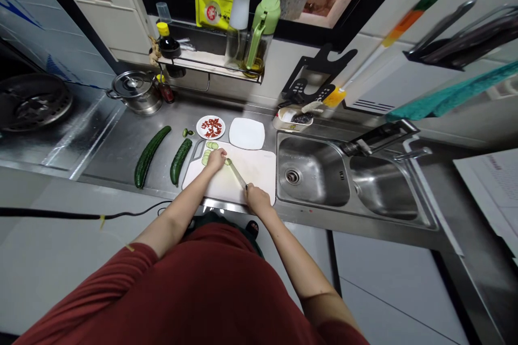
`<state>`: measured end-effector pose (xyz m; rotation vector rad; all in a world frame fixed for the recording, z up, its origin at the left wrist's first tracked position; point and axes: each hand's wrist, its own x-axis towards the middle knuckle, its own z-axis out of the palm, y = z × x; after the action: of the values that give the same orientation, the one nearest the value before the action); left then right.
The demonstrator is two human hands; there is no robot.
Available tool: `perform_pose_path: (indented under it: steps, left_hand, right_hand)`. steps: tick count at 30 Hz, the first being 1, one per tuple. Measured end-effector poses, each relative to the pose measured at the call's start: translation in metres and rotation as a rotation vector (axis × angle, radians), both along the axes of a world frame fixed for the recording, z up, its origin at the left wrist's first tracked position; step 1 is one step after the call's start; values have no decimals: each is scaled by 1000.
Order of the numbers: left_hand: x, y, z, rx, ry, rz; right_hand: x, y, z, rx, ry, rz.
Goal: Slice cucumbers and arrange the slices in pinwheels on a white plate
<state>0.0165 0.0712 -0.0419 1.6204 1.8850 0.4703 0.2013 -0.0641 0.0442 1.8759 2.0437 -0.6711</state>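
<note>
My right hand (258, 199) is wrapped round the handle of a kitchen knife (238, 175), its blade pointing away to the left over the white cutting board (253, 172). A small pale green cucumber piece (228, 161) shows at the blade's tip. Beside it my left hand (217, 159) has its fingers curled together over the board; what lies between them, if anything, is hidden. Cucumber slices (206, 157) lie in small groups at the board's upper left. Left of the board are a shorter cucumber (180, 161) and a long whole cucumber (151, 157).
Behind the board stand a plate of chopped red pieces (212, 127) and a white square plate (246, 133). Small green cucumber ends (187, 132) lie nearby. A double sink (313, 170) is at the right, a lidded pot (135, 91) at the back left. Bottles fill a wall shelf (206, 59).
</note>
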Motion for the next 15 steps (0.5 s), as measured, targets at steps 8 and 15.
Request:
perform_pose_path:
  steps: [8,15]
  left_hand:
    - [-1,2,-2,-1,11,-5]
    - [-2,3,-4,2,5,-13]
  right_hand:
    - [5,-7,3,-20,-13,-6]
    - [14,-19,7,-58,-29,-15]
